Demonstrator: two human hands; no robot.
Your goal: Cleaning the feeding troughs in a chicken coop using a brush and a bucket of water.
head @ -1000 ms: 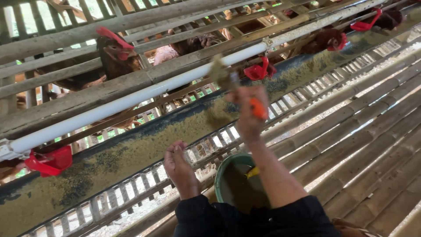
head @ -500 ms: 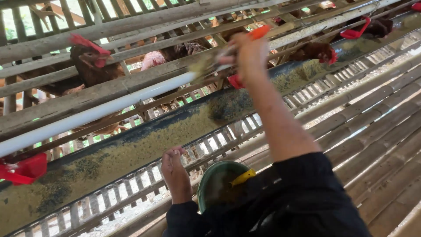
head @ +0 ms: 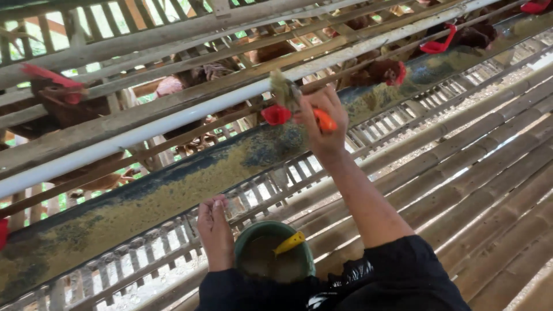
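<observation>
My right hand (head: 322, 121) is raised over the long feed trough (head: 173, 190) and grips a scoop with an orange handle (head: 325, 122); its feed-caked bowl (head: 285, 92) tilts toward the trough. My left hand (head: 214, 230) rests closed by the slatted egg rack, beside the rim of a green bucket (head: 245, 245) that I hold against my body. A yellow handle piece (head: 289, 243) lies across the bucket, which holds brownish feed. Whether the left hand grips the bucket is hidden.
Brown hens (head: 57, 98) with red combs poke through the wooden cage bars above a white pipe (head: 144, 132). Red drinker cups (head: 276, 114) hang from the pipe. A bamboo slat floor (head: 472, 173) slopes to the right. The trough is lined with yellowish feed.
My right hand has come down from the cage bars and back toward the trough with the scoop. The view shifted; my left hand and the bucket stayed put.
</observation>
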